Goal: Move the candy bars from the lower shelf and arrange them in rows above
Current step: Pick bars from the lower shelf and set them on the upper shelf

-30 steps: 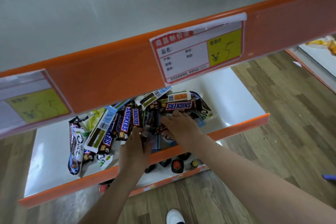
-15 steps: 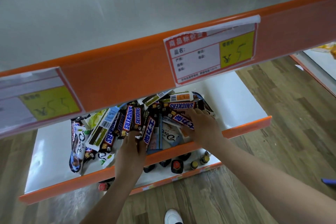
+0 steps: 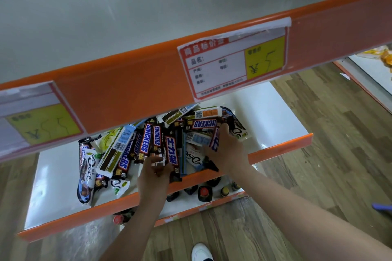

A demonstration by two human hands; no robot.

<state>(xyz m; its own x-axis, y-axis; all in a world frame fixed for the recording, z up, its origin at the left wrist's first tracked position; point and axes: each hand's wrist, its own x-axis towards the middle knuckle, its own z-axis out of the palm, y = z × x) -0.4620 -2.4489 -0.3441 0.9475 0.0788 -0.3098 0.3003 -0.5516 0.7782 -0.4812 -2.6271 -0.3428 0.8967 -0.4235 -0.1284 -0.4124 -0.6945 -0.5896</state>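
Observation:
A heap of candy bars point(image 3: 146, 144), mostly brown Snickers with some Dove packs, lies on the white lower shelf point(image 3: 55, 176) behind its orange lip. My left hand point(image 3: 153, 178) reaches over the lip and holds a Snickers bar point(image 3: 172, 154) with Chinese lettering at the front of the heap. My right hand point(image 3: 228, 151) is in the right side of the heap, its fingers curled round another Snickers bar point(image 3: 215, 141). The upper shelf point(image 3: 89, 19) above is white and bare, with an orange front rail.
Two price labels point(image 3: 233, 59) are stuck to the upper shelf's orange rail. Small bottles point(image 3: 204, 194) stand on a lower tier beneath the candy shelf. Wooden floor lies to the right, and another orange-edged shelf point(image 3: 369, 74) is at the far right. My white shoe point(image 3: 201, 252) shows below.
My right hand moved right across the heap and took hold of a Snickers bar. My left hand shifted slightly and holds the Chinese-lettered bar at the front.

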